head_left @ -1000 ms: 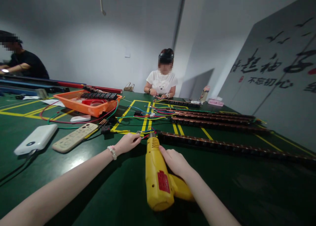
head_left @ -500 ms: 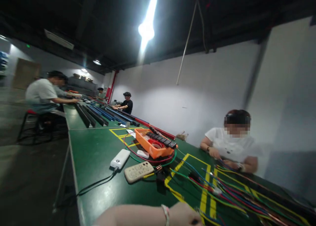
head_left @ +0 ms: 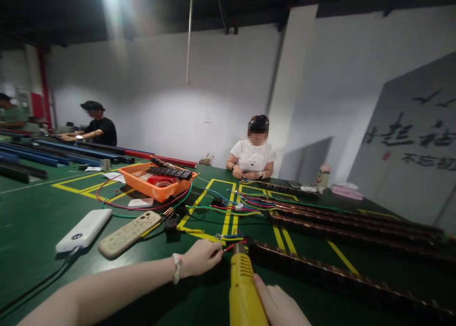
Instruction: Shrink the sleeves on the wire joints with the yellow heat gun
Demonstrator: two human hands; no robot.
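My left hand, with a pale bracelet at its wrist, is closed at the ends of several thin wires, red, blue and yellow. They come out of the near end of a long dark strip with coppery edges. In my right hand is a yellow heat gun, gripped by its body. Its metal nozzle points away from me and lies just beside the wires. The frame's lower edge cuts off the back of the gun.
Further strips with coloured wires lie beyond. On the left are an orange basket, a beige remote, a white power bank and its cable. A person in white sits across the green table; others work at far left.
The view has swung right and down. My right hand with the heat gun has come into view, and my left hand now shows fully at the wires.
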